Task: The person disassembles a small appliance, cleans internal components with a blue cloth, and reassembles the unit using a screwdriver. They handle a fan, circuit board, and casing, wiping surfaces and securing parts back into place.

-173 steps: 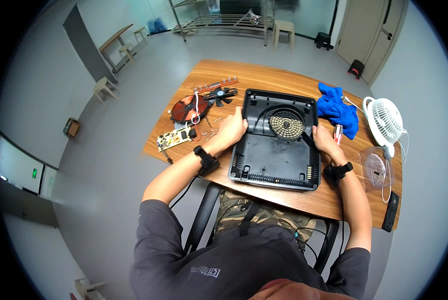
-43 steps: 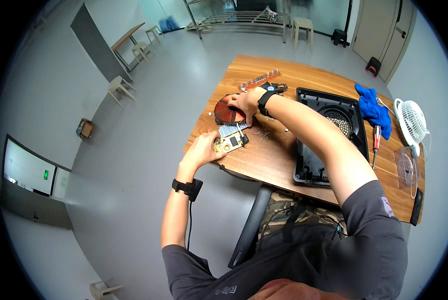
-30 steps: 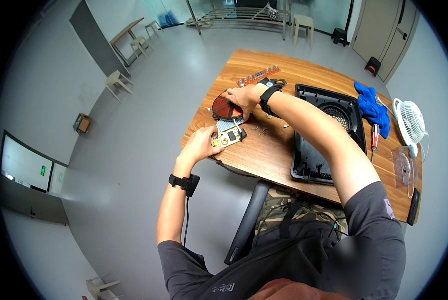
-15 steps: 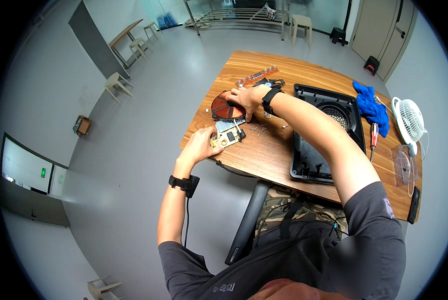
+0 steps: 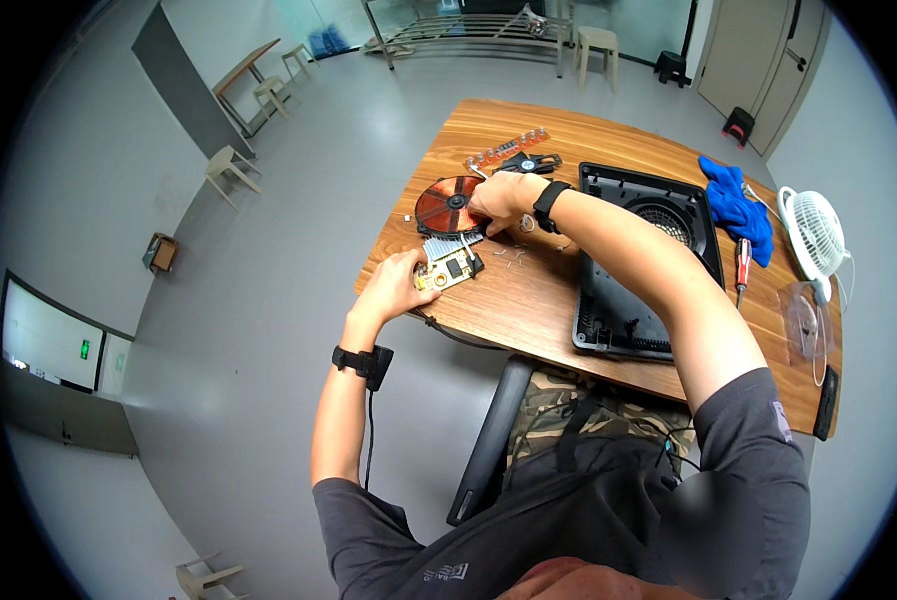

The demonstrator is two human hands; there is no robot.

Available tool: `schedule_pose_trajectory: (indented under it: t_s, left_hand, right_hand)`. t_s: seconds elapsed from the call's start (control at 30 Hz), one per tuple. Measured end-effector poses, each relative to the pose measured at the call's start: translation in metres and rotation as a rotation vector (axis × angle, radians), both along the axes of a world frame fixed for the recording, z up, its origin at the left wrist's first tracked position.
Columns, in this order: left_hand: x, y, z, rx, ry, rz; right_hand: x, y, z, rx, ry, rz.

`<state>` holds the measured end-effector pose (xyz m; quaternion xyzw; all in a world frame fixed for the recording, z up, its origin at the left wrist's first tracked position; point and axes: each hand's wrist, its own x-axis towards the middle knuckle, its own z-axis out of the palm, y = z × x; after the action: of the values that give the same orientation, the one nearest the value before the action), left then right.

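- Presently, item one: copper coil disc [image 5: 449,204], round and reddish, lying flat on the wooden surface [image 5: 528,300] at upper centre of the frame. The right hand [image 5: 500,198] reaches across the body and rests on the disc's right rim, fingers curled onto it; whether it pinches the rim or only presses on it cannot be told.
- Item two: small circuit board [image 5: 452,268] with a ribbed silver heat sink [image 5: 446,246], just below the disc and close to the surface's left edge. The left hand [image 5: 396,287] closes around the board's left end, thumb on top.
- Item three: black appliance housing [image 5: 640,262], open and face down, to the right of both hands and well apart from the disc.
- Item four: small black fan [image 5: 528,162] and a strip of orange parts [image 5: 506,150] just above the right hand.
- Item five: blue cloth [image 5: 733,204], red-handled screwdriver [image 5: 740,267] and white desk fan [image 5: 815,232] at the far right, untouched.
- Risk, judged: disc and board look linked by thin leads; pulling the two hands apart could strain or snap them.
- Risk, judged: the board sits near the left edge, so a loosened grip could send it off to the floor.
- Risk, judged: small loose bits lie scattered on the surface under the right forearm; a sweep of the arm could brush them away.
- Risk, judged: pressing hard on the disc's windings could bend them.
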<state>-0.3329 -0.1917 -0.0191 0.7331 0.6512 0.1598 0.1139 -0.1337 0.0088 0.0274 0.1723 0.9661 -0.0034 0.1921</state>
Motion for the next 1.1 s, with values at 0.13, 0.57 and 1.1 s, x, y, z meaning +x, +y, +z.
schedule_pose_trajectory:
  t_s: [0.13,0.57,1.1]
  left_hand:
    - [0.0,0.001,0.0,-0.02,0.001,-0.001]
    - [-0.002,-0.007,0.008,-0.03,-0.111,0.019]
    - [-0.003,-0.005,-0.004,0.043,-0.152,0.001]
  right_hand:
    - [0.008,0.01,-0.003,0.009,0.045,-0.063]
    - [0.02,0.019,0.012,-0.202,0.006,-0.4]
    - [0.025,0.034,0.014,-0.479,0.008,-0.576]
